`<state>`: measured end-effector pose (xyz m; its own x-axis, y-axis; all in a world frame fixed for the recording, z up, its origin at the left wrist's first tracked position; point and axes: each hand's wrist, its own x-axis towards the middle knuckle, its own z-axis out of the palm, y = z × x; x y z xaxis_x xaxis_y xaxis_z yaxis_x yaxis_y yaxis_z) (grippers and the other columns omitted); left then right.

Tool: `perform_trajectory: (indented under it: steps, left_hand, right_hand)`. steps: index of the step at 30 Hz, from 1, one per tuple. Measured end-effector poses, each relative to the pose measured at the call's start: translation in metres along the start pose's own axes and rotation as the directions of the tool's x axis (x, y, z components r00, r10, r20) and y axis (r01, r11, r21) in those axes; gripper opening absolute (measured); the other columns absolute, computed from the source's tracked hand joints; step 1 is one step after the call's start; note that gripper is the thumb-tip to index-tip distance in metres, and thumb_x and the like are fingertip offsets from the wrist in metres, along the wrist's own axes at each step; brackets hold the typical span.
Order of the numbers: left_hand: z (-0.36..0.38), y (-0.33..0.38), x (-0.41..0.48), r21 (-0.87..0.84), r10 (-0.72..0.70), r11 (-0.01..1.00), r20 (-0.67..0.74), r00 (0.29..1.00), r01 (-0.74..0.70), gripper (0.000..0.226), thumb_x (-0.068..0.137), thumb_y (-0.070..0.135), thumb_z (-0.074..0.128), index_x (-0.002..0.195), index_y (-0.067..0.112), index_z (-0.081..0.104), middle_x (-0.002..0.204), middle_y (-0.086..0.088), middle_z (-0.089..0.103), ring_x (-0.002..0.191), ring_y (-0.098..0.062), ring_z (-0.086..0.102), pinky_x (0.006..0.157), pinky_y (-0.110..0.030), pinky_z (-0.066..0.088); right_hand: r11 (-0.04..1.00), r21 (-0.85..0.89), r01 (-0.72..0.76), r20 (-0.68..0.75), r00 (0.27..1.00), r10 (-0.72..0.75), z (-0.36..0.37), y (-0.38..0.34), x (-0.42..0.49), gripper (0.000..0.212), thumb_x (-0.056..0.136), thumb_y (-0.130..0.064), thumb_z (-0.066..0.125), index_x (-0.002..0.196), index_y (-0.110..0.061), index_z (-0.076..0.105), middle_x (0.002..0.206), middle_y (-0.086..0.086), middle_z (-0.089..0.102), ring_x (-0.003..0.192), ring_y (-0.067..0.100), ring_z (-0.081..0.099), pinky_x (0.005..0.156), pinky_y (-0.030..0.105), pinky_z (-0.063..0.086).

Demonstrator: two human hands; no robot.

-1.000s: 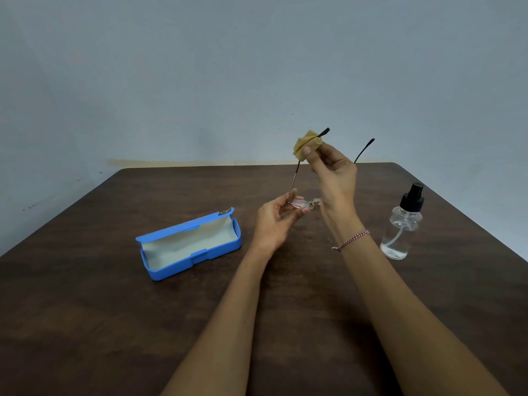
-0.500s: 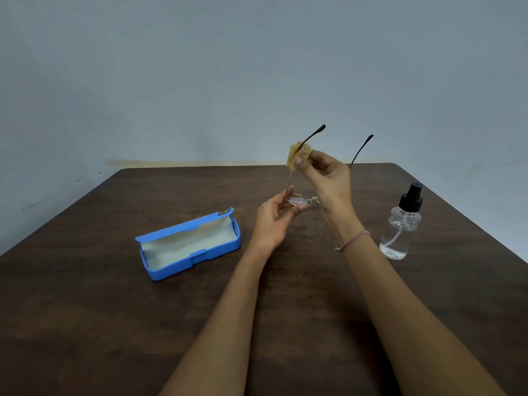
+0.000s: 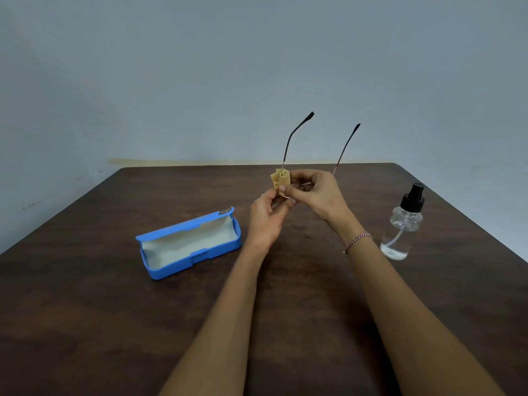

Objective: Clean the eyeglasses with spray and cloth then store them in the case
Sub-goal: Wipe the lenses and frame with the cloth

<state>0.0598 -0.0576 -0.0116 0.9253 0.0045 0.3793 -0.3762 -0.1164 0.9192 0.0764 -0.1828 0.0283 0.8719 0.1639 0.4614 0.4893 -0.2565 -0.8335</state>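
Note:
The eyeglasses (image 3: 288, 144) are held above the table with both thin dark temple arms pointing up and away; their lenses are mostly hidden by my fingers. My left hand (image 3: 267, 217) pinches the front of the frame from below. My right hand (image 3: 315, 194) pinches a small folded yellow cloth (image 3: 281, 178) around the base of the left temple arm. The blue case (image 3: 190, 244) lies open on the table to the left, its pale lining showing. A clear spray bottle (image 3: 403, 224) with a black pump stands to the right.
The dark brown wooden table (image 3: 85, 310) spreads under everything, its far edge meeting a plain grey wall (image 3: 200, 81). A beaded bracelet (image 3: 357, 241) circles my right wrist.
My right hand has slid the cloth down the left temple arm, from near its tip to its base by the lens. The glasses now sit slightly higher in view.

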Motion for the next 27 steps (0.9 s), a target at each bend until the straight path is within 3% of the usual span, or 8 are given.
perform_trajectory:
  steps: [6,8,14,18,21,24,27]
  left_hand:
    - [0.0017,0.0010,-0.0009,0.022,0.047,0.999,0.003,0.999,-0.047,0.022,0.089,0.024,0.063,0.102,0.040,0.058,0.096,0.023,0.063,0.093,0.020,0.054,0.073,-0.001,0.041]
    - [0.0021,-0.0004,0.0005,0.034,0.044,0.998,0.005,0.999,-0.044,0.020,0.088,0.026,0.064,0.103,0.039,0.058,0.096,0.023,0.063,0.093,0.019,0.054,0.075,-0.005,0.042]
    - [0.0019,-0.0051,0.0036,0.032,0.023,0.999,0.005,1.000,-0.023,0.025,0.088,0.029,0.063,0.112,0.033,0.056,0.104,0.019,0.061,0.097,0.011,0.052,0.082,-0.015,0.040]
    - [0.0037,-0.0071,0.0041,0.076,0.018,0.997,0.054,0.998,-0.022,0.027,0.090,0.029,0.061,0.115,0.030,0.054,0.119,0.005,0.060,0.110,-0.002,0.049,0.086,-0.019,0.037]
    - [0.0057,-0.0057,0.0038,0.075,0.014,0.997,0.020,1.000,-0.015,0.023,0.087,0.029,0.065,0.109,0.030,0.058,0.114,0.006,0.063,0.107,-0.001,0.052,0.080,-0.013,0.038]
    - [0.0077,-0.0002,0.0026,-0.060,-0.005,0.998,-0.081,0.997,0.001,0.020,0.079,0.024,0.074,0.092,0.035,0.063,0.095,0.011,0.070,0.092,0.005,0.063,0.074,-0.011,0.044]
    - [0.0093,0.0017,0.0021,-0.225,-0.030,0.974,-0.114,0.993,0.004,0.025,0.075,0.017,0.078,0.095,0.029,0.070,0.092,0.007,0.075,0.094,-0.002,0.067,0.078,-0.013,0.050]
  right_hand:
    - [0.999,0.034,0.019,-0.035,0.999,-0.017,0.0038,-0.0001,0.0004,0.019,0.080,-0.013,0.072,0.098,-0.008,0.070,0.092,0.000,0.061,0.084,0.012,0.059,0.078,0.023,0.051]
    - [0.998,0.067,0.008,-0.013,1.000,-0.007,0.0050,-0.0016,0.0012,0.016,0.084,-0.011,0.067,0.099,-0.005,0.069,0.093,-0.001,0.057,0.087,0.010,0.057,0.082,0.021,0.047]
    - [0.982,0.187,-0.010,0.049,0.999,0.000,0.0054,-0.0034,0.0004,0.018,0.089,-0.007,0.059,0.106,-0.001,0.066,0.107,0.013,0.063,0.102,0.020,0.061,0.094,0.029,0.048]
    - [0.973,0.231,-0.015,0.011,1.000,0.012,0.0032,-0.0019,-0.0008,0.018,0.081,-0.009,0.070,0.099,-0.010,0.070,0.097,0.007,0.072,0.097,0.017,0.067,0.090,0.029,0.052]
    - [0.970,0.241,-0.031,-0.003,0.999,0.033,0.0037,-0.0012,0.0010,0.015,0.080,-0.010,0.072,0.095,-0.010,0.071,0.091,0.005,0.072,0.091,0.015,0.068,0.086,0.029,0.053]
    - [0.951,0.308,-0.028,-0.055,0.997,0.048,0.0070,-0.0038,0.0021,0.010,0.081,-0.009,0.071,0.091,-0.011,0.072,0.088,0.004,0.073,0.087,0.015,0.067,0.083,0.029,0.054]
    - [0.905,0.425,-0.017,-0.096,0.993,0.064,0.0098,-0.0064,0.0021,0.011,0.079,-0.004,0.071,0.088,-0.012,0.071,0.080,-0.001,0.074,0.081,0.012,0.069,0.074,0.022,0.055]
